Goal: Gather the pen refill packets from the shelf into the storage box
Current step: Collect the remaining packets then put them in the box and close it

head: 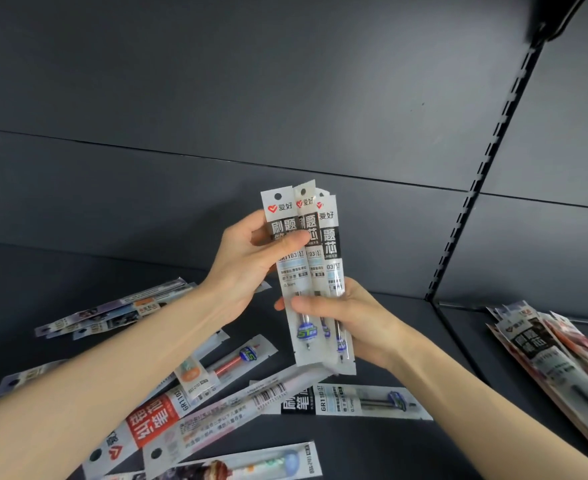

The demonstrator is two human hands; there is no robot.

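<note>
Dark grey back panels [216, 81] rise behind a matching shelf [43, 265], divided by a slotted black upright [484, 168]

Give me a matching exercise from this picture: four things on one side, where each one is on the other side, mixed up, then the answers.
Things:
1. fanned black-label refill packets
2. red-label packet
3. packet pile
4. right hand

Places:
A. flat on the shelf, lower left of view
B. far right, past the slotted upright
C. gripping the fan's lower part
D. held upright above the shelf

Pairs: 1-D, 2-A, 3-B, 4-C.
</note>
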